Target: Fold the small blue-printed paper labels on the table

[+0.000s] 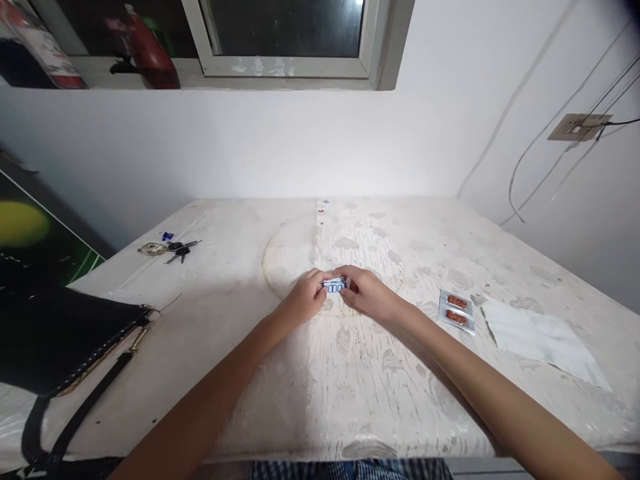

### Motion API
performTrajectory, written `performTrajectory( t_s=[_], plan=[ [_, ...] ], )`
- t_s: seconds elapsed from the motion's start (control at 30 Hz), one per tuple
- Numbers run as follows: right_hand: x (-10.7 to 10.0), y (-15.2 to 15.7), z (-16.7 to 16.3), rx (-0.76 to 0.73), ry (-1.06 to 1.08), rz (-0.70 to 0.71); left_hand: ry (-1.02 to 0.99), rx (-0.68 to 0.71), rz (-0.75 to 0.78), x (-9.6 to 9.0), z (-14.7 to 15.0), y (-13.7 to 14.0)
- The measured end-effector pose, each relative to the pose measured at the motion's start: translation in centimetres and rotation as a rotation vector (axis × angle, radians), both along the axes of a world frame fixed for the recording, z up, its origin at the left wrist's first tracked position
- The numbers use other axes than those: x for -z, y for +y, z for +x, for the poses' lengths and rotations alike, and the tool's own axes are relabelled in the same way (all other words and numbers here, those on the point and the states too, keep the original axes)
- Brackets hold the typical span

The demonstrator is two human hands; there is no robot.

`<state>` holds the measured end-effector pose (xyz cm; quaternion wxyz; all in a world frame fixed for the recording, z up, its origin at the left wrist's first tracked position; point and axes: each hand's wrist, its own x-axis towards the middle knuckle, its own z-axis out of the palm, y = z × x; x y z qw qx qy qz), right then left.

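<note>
At the middle of the table, a small white stack of flat pieces with blue rectangular markings [334,287] is held between both hands; its exact kind is too small to tell. My left hand [306,294] pinches its left end, with the fingers curled around it. My right hand [367,292] grips the right end between thumb and fingers. The fingers partly cover both ends of the stack. Under the hands lies a pale patterned table cover [280,387] with a faint round stain.
To the right are a silver blister pack with two red-brown pieces [457,311] and a white cloth [545,340]. Keys [180,249] lie at the back left, beside a small blue item [167,236]. A black bag [65,337] with a strap covers the left edge. A wall stands behind.
</note>
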<state>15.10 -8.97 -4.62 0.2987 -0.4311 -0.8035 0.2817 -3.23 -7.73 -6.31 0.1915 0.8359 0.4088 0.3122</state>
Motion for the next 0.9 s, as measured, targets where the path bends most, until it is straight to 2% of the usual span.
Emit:
performTrajectory(
  t_s=[0.17,0.3,0.47,0.9],
  plan=[
    [0.6,0.6,0.2,-0.016,0.035,-0.059,0.003,-0.022,-0.025,0.3,0.1,0.2],
    [1.3,0.8,-0.2,0.03,0.042,-0.031,0.014,-0.009,-0.003,0.3,0.4,0.1],
    [1.4,0.7,0.0,0.01,0.065,-0.001,0.011,-0.049,0.034,0.1,0.9,-0.4],
    [1.2,0.3,-0.4,-0.025,-0.017,0.099,0.067,-0.037,-0.038,0.1,1.2,-0.8]
  ],
)
